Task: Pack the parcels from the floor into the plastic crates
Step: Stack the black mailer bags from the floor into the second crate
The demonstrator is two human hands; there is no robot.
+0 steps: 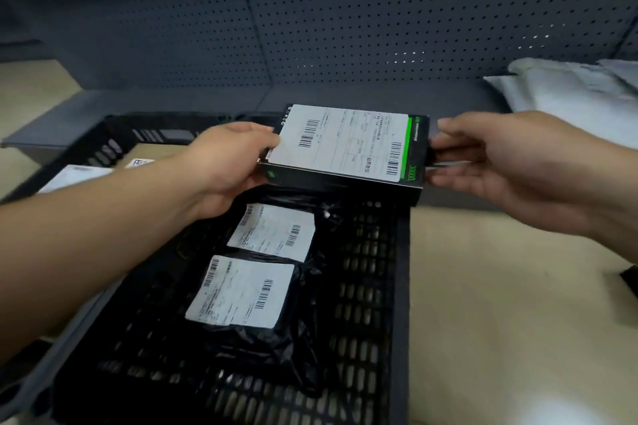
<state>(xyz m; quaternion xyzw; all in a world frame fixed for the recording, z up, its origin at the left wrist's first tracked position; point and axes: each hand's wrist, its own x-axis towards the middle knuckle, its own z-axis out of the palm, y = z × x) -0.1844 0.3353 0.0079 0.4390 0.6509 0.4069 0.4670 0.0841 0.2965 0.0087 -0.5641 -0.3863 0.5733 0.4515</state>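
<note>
I am holding a flat black boxed parcel [345, 148] with a white shipping label, level, in the upper middle of the frame, above the far end of the black plastic crate [376, 286]. My left hand [224, 162] is gripping its left end, thumb on top at the label's corner, fingers curled underneath. My right hand [500, 162] is pinching its right end between thumb and fingers. Below, in the middle of the frame, two black bagged parcels [272, 231] [241, 293] are lying in the crate, labels up. At upper right, white padded mailers [566, 86] are lying on the floor.
</note>
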